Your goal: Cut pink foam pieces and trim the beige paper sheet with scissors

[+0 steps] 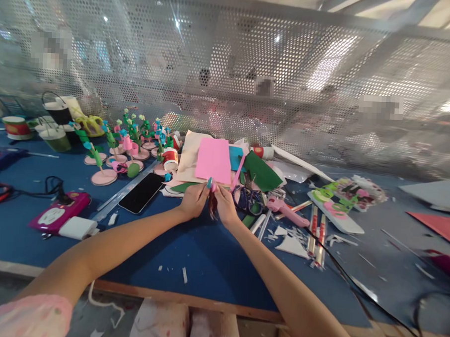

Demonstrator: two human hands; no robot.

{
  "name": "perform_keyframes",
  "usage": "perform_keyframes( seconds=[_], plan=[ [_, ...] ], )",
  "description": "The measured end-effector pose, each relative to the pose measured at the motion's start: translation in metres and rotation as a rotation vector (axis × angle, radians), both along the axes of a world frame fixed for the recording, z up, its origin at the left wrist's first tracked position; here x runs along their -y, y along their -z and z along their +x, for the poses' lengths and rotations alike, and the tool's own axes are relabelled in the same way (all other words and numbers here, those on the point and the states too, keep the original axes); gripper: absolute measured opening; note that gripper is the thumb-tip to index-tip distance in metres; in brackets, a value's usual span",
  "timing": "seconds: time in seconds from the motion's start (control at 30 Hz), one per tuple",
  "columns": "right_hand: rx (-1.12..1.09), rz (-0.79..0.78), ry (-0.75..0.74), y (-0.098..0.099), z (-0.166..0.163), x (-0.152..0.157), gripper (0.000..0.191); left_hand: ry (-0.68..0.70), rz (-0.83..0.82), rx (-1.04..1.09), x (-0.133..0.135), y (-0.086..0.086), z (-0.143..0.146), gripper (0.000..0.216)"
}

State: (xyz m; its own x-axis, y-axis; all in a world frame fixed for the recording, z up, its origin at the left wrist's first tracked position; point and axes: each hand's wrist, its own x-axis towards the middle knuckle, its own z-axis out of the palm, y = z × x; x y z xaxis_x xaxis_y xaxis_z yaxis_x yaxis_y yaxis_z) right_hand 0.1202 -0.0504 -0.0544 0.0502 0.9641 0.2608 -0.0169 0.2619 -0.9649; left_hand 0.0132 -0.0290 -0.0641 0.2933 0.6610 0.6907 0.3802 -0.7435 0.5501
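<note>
Both hands meet over the blue table, in the middle of the view. My left hand (pixel 194 202) pinches a small blue and pink craft piece (pixel 210 184) from the left. From the other side, my right hand (pixel 223 203) has its fingers closed on the same piece. Its lower part is hidden by the fingers, and a dark reddish strand (pixel 213 207) hangs between the hands. Just beyond them lies a pink sheet (pixel 214 158) on a cream sheet (pixel 190 154). Scissors with dark blue handles (pixel 249 199) rest right of my right hand.
A black phone (pixel 142 192) and a magenta power box (pixel 64 213) lie left. Behind them stand several little craft plants on pink discs (pixel 104 177). On the right are a pink glue gun (pixel 288 211), white scraps (pixel 292 246) and a black cable (pixel 340 265). A perforated metal screen (pixel 229 64) rises behind.
</note>
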Motion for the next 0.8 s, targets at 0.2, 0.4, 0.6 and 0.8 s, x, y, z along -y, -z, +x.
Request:
perform_keyframes(
  seconds=[0.2, 0.4, 0.6, 0.8],
  plan=[
    [0.100, -0.090, -0.020, 0.004, 0.000, 0.003, 0.034, 0.021, -0.069, -0.116, 0.003, -0.003, -0.001, 0.040],
    [0.300, 0.132, 0.123, 0.000, 0.011, 0.003, 0.031, 0.104, -0.214, -0.093, -0.007, -0.006, -0.003, 0.043],
    [0.459, 0.208, 0.164, -0.002, 0.015, 0.000, 0.033, 0.309, -0.567, 0.154, -0.011, 0.000, 0.002, 0.051],
    [0.048, -0.059, -0.040, -0.002, 0.005, -0.001, 0.043, 0.122, -0.242, 0.136, -0.009, -0.001, -0.002, 0.041]
  ],
)
